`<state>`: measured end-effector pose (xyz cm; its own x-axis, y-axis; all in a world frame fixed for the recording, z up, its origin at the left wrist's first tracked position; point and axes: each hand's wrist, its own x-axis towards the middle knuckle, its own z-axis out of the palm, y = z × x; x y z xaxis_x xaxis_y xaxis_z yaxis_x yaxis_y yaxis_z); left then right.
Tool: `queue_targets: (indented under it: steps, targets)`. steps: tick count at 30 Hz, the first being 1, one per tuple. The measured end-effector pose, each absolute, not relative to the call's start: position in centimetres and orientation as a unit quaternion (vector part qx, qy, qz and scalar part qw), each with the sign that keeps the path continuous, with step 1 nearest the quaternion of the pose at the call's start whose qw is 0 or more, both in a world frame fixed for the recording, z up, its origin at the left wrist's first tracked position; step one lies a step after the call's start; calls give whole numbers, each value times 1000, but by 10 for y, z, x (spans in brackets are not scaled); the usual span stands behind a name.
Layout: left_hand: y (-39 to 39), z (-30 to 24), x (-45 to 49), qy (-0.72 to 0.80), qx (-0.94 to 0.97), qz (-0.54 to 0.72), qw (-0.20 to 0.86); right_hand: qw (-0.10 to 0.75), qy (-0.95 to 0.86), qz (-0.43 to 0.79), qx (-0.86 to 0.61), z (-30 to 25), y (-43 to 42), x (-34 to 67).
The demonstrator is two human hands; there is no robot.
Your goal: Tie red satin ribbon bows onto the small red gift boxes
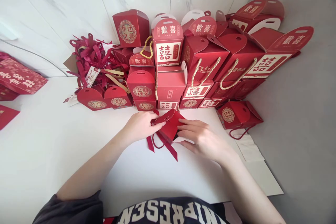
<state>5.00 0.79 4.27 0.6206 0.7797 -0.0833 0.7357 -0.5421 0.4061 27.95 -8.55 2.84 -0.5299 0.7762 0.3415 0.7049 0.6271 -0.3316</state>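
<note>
A small red gift box (168, 125) with its top flaps apart is between my hands, near the front of the stacked boxes. My left hand (143, 125) grips the flap on its left side, thumb on the near face of the flap. My right hand (198, 135) has its fingers on the box's right side, around a flap edge. A dark red ribbon (172, 152) and a looped cord hang from the box onto the white table (126, 178). The box's inside is mostly hidden from me.
Red gift boxes (168, 87) with gold rope handles stand stacked along the tiled wall. Left of them, a heap of ribbons (91, 54) fills a container. One box (239, 114) lies on its side at the right, beside white paper (249, 147). Red packets (23, 73) are far left.
</note>
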Motion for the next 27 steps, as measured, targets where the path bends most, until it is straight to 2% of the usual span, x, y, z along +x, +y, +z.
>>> queue_targets:
  steps: [6, 11, 15, 20, 23, 27]
  targets:
    - [10, 48, 47, 398, 867, 62, 293, 174, -859, 46, -479, 33, -88, 277]
    - [10, 48, 46, 399, 861, 62, 309, 181, -863, 49, -470, 28, -89, 276]
    - [11, 48, 46, 397, 868, 70, 289, 209, -860, 65, -462, 31, -88, 278]
    - [16, 44, 45, 421, 859, 168, 238, 270, -837, 176, -443, 27, -82, 277]
    - [18, 44, 45, 357, 876, 220, 237, 339, -798, 201, -456, 15, -76, 273]
    - [17, 47, 45, 304, 893, 196, 268, 377, -736, 206, -524, -1, -70, 265]
